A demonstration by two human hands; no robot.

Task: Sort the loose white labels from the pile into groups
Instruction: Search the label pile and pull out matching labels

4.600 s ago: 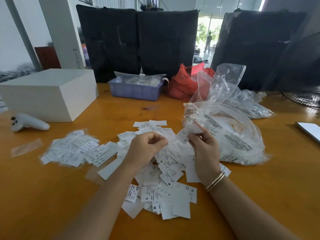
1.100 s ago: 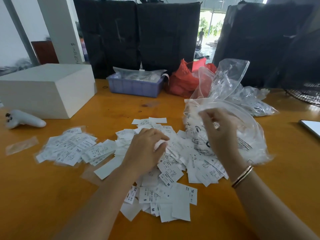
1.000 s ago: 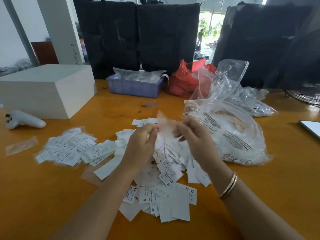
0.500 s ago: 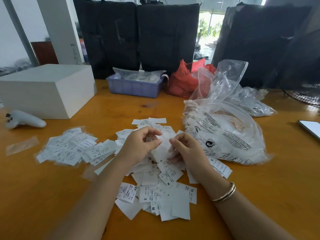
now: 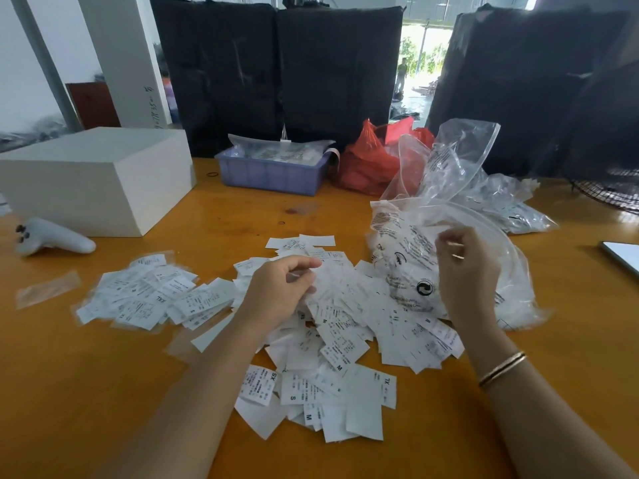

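A loose pile of white labels (image 5: pixel 340 344) with printed size letters covers the middle of the orange table (image 5: pixel 103 392). A separate spread group of labels (image 5: pixel 145 299) lies to its left. My left hand (image 5: pixel 280 288) hovers over the top of the pile and grips a small blurred bunch of white labels between thumb and fingers. My right hand (image 5: pixel 465 271) is raised in front of a big clear plastic bag (image 5: pixel 408 243), fingers curled, pinching what looks like a thin clear film. A bangle is on that wrist.
A white box (image 5: pixel 96 178) and a white controller (image 5: pixel 52 238) sit at the left, with a clear sleeve (image 5: pixel 46 288) near them. At the back stand a purple bin (image 5: pixel 273 171) and a red bag (image 5: pixel 370 164). A flat device (image 5: pixel 622 255) lies at the right edge.
My right hand left the bunch I held with both hands and rose right to the clear bag. My left hand stays over the pile, still gripping labels.
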